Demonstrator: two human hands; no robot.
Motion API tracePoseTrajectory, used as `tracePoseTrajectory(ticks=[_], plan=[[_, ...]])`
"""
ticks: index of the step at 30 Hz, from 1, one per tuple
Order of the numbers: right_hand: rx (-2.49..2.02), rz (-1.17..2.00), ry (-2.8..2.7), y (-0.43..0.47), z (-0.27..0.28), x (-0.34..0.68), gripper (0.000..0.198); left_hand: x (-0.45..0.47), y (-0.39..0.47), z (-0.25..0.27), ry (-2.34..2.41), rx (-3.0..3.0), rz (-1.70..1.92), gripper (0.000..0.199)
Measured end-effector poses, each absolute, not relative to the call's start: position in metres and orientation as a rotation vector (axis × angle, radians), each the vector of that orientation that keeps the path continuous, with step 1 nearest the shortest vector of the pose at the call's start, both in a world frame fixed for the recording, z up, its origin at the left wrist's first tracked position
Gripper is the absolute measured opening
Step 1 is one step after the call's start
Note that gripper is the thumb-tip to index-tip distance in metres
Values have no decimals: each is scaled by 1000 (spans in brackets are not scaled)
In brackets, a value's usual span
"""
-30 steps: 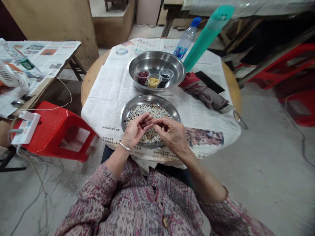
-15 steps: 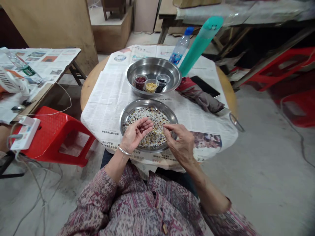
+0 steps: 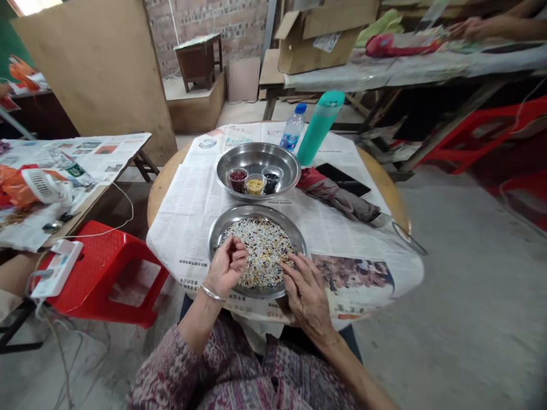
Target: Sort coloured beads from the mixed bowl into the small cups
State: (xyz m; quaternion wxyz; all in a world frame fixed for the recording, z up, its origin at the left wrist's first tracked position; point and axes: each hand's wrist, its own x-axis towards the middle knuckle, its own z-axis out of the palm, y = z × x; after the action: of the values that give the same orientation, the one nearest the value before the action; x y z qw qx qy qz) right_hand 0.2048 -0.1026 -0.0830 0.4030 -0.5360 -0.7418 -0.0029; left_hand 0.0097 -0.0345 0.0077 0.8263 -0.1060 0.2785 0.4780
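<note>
Over the left side of a round steel tray [image 3: 213, 223] my left hand [image 3: 228, 263] is curled palm-up. Its fingers close over the small red beans seen in that palm a moment earlier. My right hand [image 3: 305, 287] reaches over the tray's right rim, fingers stretched and slightly apart, fingertips at the grain. White rice mixed with yellow, red and black bits [image 3: 260, 245] covers the tray's bottom. Behind it stands a deeper steel basin [image 3: 256, 152] with three clear cups: red beans [image 3: 238, 181], yellow kernels [image 3: 255, 186] and black beans [image 3: 271, 182].
Newspaper [image 3: 179, 193] covers the round table. A water bottle [image 3: 293, 128], a teal bottle [image 3: 321, 126], a folded umbrella [image 3: 342, 200] and a dark phone [image 3: 342, 179] lie or stand behind and right. At left is a red stool [image 3: 106, 273] bearing a power strip [image 3: 57, 270]. Another person's hands [image 3: 470, 28] show top right.
My left hand has curled its fingers over the beans from a cupped, open palm. My right hand has lowered to the grain, its fingers spreading from a pinch. The view has tilted up.
</note>
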Motion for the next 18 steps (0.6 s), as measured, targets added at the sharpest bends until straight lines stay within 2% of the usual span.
tracePoseTrajectory(ticks=[8,14,18], plan=[[-1371,-46,-1881,-109,-87,198,31,14,-11,33,536,-178,1051,32],[-1363,-32,-1853,-109,-88,198,34,13,78,71,653,84,1164,32],[-1360,-34,-1842,-109,-88,198,37,19,144,78,749,341,1288,35]])
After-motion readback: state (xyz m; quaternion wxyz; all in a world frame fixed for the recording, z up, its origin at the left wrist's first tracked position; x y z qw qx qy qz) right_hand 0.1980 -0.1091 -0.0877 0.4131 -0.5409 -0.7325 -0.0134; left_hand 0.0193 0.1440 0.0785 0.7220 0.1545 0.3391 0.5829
